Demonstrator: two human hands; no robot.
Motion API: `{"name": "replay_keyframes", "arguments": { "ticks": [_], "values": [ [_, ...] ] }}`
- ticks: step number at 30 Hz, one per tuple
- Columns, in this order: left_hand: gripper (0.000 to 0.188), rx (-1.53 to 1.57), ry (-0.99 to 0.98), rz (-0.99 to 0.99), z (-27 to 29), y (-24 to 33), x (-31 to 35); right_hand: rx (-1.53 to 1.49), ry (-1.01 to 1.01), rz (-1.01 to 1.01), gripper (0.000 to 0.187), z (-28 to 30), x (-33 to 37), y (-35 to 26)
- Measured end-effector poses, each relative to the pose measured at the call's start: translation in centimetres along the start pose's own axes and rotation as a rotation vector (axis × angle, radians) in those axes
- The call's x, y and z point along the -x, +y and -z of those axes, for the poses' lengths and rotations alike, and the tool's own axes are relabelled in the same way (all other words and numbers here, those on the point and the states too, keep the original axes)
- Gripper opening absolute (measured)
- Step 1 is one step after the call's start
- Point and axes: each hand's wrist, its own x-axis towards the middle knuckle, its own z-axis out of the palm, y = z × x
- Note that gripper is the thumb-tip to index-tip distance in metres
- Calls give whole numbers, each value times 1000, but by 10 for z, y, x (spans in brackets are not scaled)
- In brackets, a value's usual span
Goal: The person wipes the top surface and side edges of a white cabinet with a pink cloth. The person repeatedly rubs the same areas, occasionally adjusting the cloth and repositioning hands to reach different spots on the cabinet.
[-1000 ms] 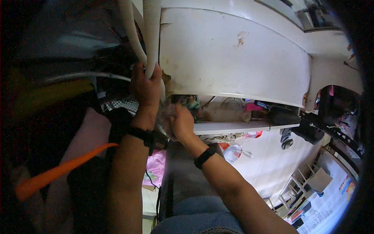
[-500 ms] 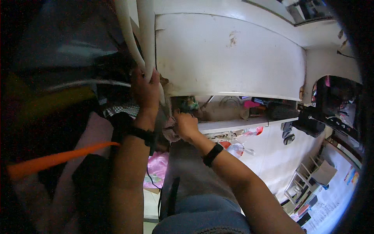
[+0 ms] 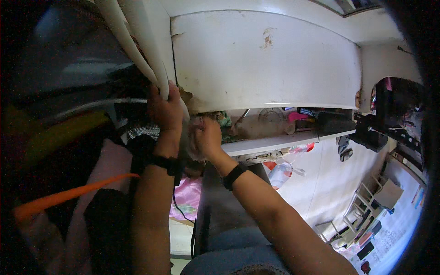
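Gripping two white tubes (image 3: 147, 43), the left hand (image 3: 165, 109); clutching one blurred rag (image 3: 194, 141), apparently, the right hand (image 3: 210, 136).

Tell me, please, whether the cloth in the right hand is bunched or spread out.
Bunched: the cloth is a compact, blurred clump at the right hand, not a flat sheet.

Two off-white tubes (image 3: 150, 51), gently curved, slant in from the far left and converge where they are grasped; a crumpled greyish cloth (image 3: 193, 144), blurred, hangs bunched just to their near right.
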Motion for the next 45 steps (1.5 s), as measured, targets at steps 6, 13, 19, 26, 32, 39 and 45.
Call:
{"name": "replay_keyframes", "arguments": {
  "ticks": [6, 13, 19, 26, 32, 39, 45],
  "values": [
    [38, 71, -36, -11, 3, -3, -2, -84, -9, -6, 25, 1, -12, -1],
    [37, -20, -8, 4, 4, 2, -4, 375, -449, 5, 25, 43, 22, -8],
    [37, 34, -20, 21, 1, 0, -5, 366, -337, -10, 36, 34, 38, -3],
    [37, 103, 0, 39, -7, -8, -2, 96, 10, -20, 38, 4, 20, -1],
    [38, 136, 6, 46, -9, -13, -4, -132, 144, -35, 26, -13, -9, -1],
    [37, 30, -18, 54, -6, -17, -3, -165, 21, -157, 26, 1, -14, -7],
    [39, 38, -7, -2, -6, -15, -7, 175, -388, -70, 28, 33, 7, -5]
  ]
}}
